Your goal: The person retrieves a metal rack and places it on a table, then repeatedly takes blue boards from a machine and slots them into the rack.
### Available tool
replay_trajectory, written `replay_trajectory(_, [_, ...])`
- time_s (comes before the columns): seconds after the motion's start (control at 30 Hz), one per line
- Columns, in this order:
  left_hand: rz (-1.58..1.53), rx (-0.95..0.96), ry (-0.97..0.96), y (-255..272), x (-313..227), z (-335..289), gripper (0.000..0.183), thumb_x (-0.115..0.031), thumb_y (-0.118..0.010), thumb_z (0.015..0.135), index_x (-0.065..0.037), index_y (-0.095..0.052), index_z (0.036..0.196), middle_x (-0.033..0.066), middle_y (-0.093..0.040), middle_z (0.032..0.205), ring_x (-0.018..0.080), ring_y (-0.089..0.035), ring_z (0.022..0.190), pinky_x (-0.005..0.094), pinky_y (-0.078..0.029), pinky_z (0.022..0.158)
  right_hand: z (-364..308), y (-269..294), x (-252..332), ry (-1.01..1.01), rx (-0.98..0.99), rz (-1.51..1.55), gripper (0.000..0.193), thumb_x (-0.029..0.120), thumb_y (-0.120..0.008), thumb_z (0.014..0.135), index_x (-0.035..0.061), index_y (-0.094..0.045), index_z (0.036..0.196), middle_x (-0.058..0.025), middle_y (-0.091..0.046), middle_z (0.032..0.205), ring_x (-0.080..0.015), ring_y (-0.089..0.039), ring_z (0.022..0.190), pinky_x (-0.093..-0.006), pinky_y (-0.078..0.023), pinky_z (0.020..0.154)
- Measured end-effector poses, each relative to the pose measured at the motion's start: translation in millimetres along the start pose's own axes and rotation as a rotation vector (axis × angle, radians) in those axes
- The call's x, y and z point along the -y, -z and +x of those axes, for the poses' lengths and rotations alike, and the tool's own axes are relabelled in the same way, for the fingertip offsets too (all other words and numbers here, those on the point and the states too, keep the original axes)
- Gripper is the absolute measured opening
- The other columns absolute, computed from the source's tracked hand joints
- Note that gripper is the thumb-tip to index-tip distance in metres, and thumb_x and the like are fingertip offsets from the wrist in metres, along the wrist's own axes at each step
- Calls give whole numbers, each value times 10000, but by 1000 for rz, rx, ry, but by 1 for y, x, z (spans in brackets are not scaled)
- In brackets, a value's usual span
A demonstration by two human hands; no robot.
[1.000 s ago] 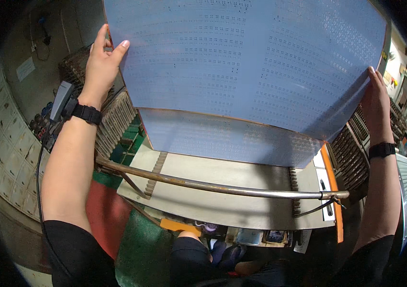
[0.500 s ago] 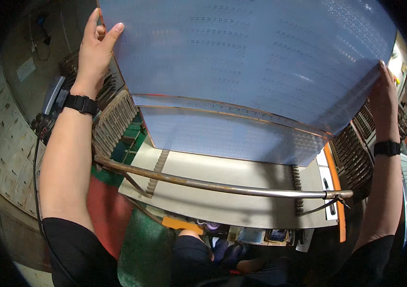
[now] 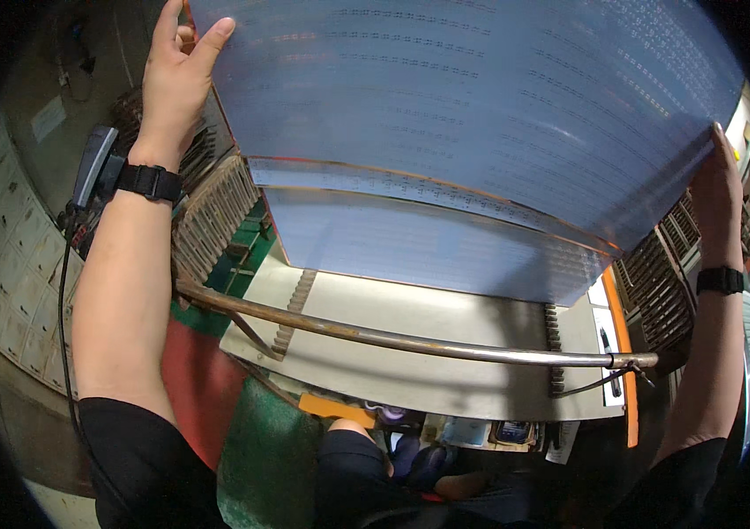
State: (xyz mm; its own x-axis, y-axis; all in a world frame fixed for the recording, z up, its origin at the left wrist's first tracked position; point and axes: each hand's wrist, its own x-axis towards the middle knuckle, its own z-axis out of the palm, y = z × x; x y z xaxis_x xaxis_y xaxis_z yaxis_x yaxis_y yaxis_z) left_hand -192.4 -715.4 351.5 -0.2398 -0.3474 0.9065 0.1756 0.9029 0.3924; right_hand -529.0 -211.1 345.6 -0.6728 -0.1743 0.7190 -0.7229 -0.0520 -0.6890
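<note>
A large blue-grey circuit board panel (image 3: 481,115) with rows of tiny marks and coppery edges is held up in front of me, tilted. My left hand (image 3: 182,84) grips its upper left edge, thumb along the front side and fingers curled behind. On the right edge, lower down, my right hand (image 3: 720,181) holds the panel; most of its fingers are hidden. Beneath and behind, a similar panel (image 3: 410,238) stands on a white rack shelf (image 3: 419,309), its upper part covered by the held one.
A worn metal bar (image 3: 410,344) crosses the rack's near side. Slotted strips (image 3: 554,344) run along the shelf. Slotted racks (image 3: 207,220) stand at left and right. A pen (image 3: 608,353) lies by an orange edge strip (image 3: 619,326). A cable (image 3: 68,309) hangs beside my left arm.
My left hand has risen slightly, lifting the left side of the held panel. The right hand and the panel's right side have shifted a little to the right.
</note>
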Motion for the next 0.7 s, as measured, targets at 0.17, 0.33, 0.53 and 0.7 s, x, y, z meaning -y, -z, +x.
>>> replay_trajectory(0.17, [-67,-42,-148,-2,2,4,775,-293,-707,915,-35,-282,1510,23,-608,962,71,-554,836,207,-431,673,12,19,-15,3,108,170,363,378,-476,1029,100,-563,1245,-8,-617,1114,-127,-574,1033,-340,-434,905])
replay_trajectory(0.33, [-112,30,29,0,3,-4,762,-277,-702,917,-36,-287,1509,27,-609,1012,91,-551,906,230,-432,769,11,8,-13,-68,56,293,349,362,-478,1030,96,-567,1238,-4,-629,1101,-134,-594,1013,-343,-458,880])
replay_trajectory(0.53, [-138,56,208,2,8,-14,628,-296,-681,919,-36,-411,1422,21,-613,967,114,-571,897,259,-449,842,4,9,3,134,248,1,298,77,-416,1038,-34,-480,1307,-141,-587,1251,-191,-577,1150,-299,-526,916])
replay_trajectory(0.7, [98,-143,-8,13,30,-2,558,-306,-628,950,-42,-447,1406,84,-595,1174,184,-545,1116,334,-398,1017,-8,-7,7,-19,155,378,463,385,-510,989,48,-517,1307,-83,-582,1281,-206,-547,1143,-383,-401,1001])
